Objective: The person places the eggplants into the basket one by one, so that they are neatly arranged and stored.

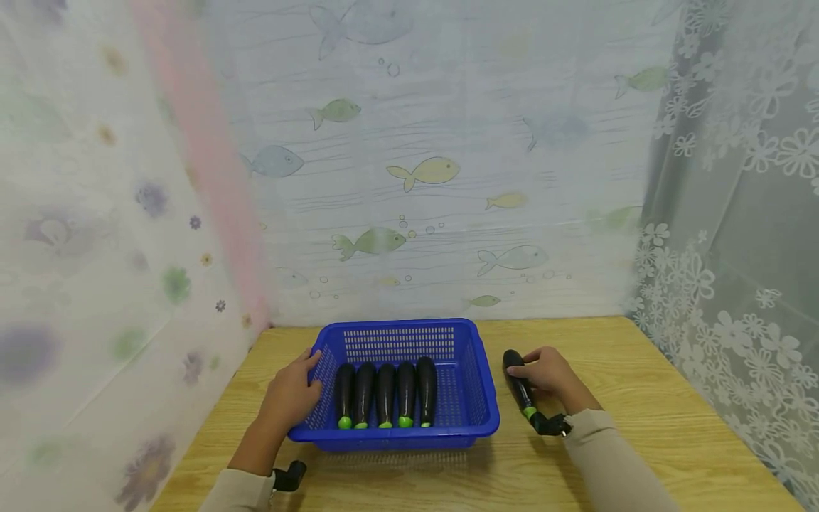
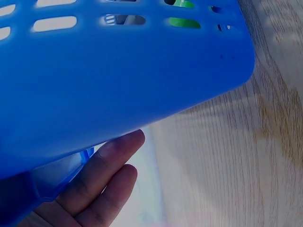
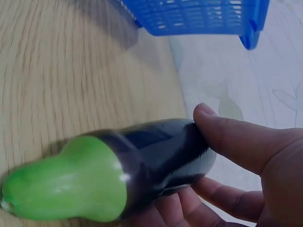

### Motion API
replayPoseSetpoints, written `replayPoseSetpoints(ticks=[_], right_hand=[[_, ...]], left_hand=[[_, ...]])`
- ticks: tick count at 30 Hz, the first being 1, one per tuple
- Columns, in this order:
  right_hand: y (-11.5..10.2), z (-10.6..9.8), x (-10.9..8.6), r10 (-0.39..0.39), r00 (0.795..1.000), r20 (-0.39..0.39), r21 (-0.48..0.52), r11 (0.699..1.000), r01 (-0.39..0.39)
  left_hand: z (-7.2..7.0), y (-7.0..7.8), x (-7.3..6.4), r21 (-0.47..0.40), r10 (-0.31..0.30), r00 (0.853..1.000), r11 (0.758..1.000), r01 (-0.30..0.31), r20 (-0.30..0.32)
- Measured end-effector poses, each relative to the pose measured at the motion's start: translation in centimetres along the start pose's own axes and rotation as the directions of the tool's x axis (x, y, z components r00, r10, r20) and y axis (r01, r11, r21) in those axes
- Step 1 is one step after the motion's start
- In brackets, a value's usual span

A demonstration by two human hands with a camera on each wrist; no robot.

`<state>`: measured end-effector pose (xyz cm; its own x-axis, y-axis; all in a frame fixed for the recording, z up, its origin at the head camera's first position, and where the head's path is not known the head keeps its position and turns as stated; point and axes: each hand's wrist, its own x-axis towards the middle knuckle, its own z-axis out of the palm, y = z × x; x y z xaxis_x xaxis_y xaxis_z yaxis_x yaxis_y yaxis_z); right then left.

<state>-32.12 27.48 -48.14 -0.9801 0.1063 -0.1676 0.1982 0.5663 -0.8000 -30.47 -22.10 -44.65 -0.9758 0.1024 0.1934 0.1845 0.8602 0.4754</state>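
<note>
A blue plastic basket stands on the table with several dark eggplants side by side in it, their green stem ends toward me. My left hand grips the basket's left rim; the left wrist view shows two fingers beneath the rim's underside. To the right of the basket, my right hand holds another eggplant between thumb and fingers. Up close in the right wrist view, the held eggplant has a smooth glossy dark body and a bright green cap pointing away from the hand.
The wood-grain table reaches back to a hanging sheet printed with fish. A flowered sheet borders the left side, and a lacy flowered curtain the right. A small black wrist-mounted device sits at the right cuff.
</note>
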Motion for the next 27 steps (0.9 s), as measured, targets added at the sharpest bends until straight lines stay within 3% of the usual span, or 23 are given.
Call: replayPoseSetpoints(ticks=[8, 19, 27], right_hand=[[0.3, -1.6, -1.0, 0.007, 1.0, 0.0, -0.033, 0.999, -0.008], [1.7, -3.0, -1.0, 0.032, 0.999, 0.024, 0.039, 0.999, -0.033], [0.8, -3.9, -2.0, 0.047, 0.999, -0.006, 0.1, 0.994, -0.046]], left_hand=[[-0.1, 0.1, 0.0, -0.001, 0.0, 1.0, 1.0, 0.0, 0.002], [0.1, 0.4, 0.1, 0.001, -0.009, 1.0, 1.0, 0.009, 0.006], [0.5, 0.7, 0.3, 0.004, 0.006, 1.0, 1.0, -0.006, 0.003]])
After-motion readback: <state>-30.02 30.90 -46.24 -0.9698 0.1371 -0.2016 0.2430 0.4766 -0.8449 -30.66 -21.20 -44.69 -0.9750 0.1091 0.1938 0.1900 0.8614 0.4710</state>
